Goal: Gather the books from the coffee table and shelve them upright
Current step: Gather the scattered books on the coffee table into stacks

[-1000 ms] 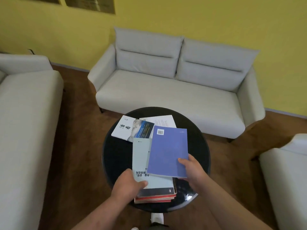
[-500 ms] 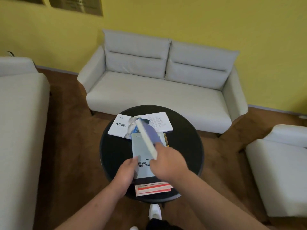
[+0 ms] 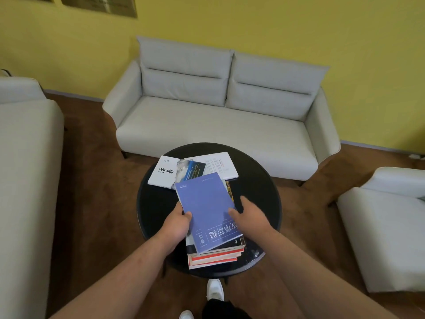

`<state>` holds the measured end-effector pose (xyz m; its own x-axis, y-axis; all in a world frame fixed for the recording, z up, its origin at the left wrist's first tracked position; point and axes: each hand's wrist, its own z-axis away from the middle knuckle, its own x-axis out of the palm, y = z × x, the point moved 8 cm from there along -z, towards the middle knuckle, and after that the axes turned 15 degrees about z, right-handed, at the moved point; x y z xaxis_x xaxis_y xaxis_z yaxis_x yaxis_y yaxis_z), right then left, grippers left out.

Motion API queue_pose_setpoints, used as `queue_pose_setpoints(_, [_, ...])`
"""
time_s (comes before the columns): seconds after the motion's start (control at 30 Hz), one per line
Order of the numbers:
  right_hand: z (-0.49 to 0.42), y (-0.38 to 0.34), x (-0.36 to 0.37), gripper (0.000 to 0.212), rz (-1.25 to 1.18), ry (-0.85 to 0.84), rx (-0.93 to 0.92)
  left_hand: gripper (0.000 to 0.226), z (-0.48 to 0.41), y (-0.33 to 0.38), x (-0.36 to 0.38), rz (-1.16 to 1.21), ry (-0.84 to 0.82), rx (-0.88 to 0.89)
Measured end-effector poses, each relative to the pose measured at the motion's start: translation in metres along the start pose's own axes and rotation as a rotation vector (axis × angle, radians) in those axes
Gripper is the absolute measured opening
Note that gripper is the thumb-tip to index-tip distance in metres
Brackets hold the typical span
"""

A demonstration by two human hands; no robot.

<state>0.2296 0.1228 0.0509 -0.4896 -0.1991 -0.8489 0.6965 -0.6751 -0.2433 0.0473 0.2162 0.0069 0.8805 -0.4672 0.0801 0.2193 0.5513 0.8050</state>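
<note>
One purple book (image 3: pixel 207 210) atop stack (image 3: pixel 216 256), frame centre, likely for carrying: left hand (image 3: pixel 177 223) pinches edge, right hand (image 3: pixel 251 218) relaxed, touching cover.

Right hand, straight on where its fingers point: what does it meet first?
Probably the plain white book beyond the right edge of the purple book; depth is unclear, so the right hand may pass above it.

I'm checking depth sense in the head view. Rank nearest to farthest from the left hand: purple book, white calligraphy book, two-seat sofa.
1. purple book, gripped by the left hand, on the near stack.
2. white calligraphy book, far left of the table.
3. two-seat sofa, beyond the table.
</note>
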Motion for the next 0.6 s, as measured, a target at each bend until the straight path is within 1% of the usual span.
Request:
queue_pose_setpoints(0.03, [0.000,0.004,0.014,0.042,-0.059,-0.072,0.016,0.037,-0.002,0.002,0.001,-0.002,-0.003,0.015])
queue_pose_setpoints(0.07, [0.004,0.005,0.024,0.033,-0.069,-0.094,0.021,0.035,-0.004,0.002,0.001,0.007,0.004,0.030])
queue_pose_setpoints(0.13, [0.006,0.011,0.041,0.024,-0.108,-0.069,0.043,0.031,-0.004,-0.001,0.000,0.056,0.045,0.060])
queue_pose_setpoints(0.17, [0.007,0.012,0.047,0.024,-0.176,-0.071,0.046,0.033,-0.003,-0.005,0.001,0.095,0.059,0.059])
queue_pose_setpoints(0.27, [0.001,0.010,0.055,0.045,-0.515,-0.147,0.093,0.037,0.000,-0.016,0.010,0.255,0.040,0.002])
queue_pose_setpoints(0.33, [-0.001,0.006,0.053,0.039,-0.669,-0.209,0.135,0.037,0.000,-0.020,0.014,0.359,0.014,-0.010])
queue_pose_setpoints(0.37, [-0.003,0.005,0.053,0.036,-0.682,-0.216,0.139,0.037,0.000,-0.021,0.015,0.397,0.003,-0.010])
queue_pose_setpoints(0.4, [-0.006,0.005,0.052,0.036,-0.645,-0.203,0.125,0.036,0.001,-0.021,0.016,0.416,-0.004,-0.009])
queue_pose_setpoints(0.47, [-0.010,0.004,0.048,0.047,-0.507,-0.158,0.064,0.033,0.001,-0.022,0.019,0.417,-0.013,-0.017])
queue_pose_setpoints(0.53, [-0.012,0.004,0.043,0.055,-0.450,-0.132,0.022,0.029,0.000,-0.021,0.024,0.389,-0.037,-0.024])
queue_pose_setpoints(0.6, [-0.014,0.006,0.042,0.050,-0.462,-0.129,0.013,0.028,-0.002,-0.021,0.029,0.398,-0.051,-0.041])
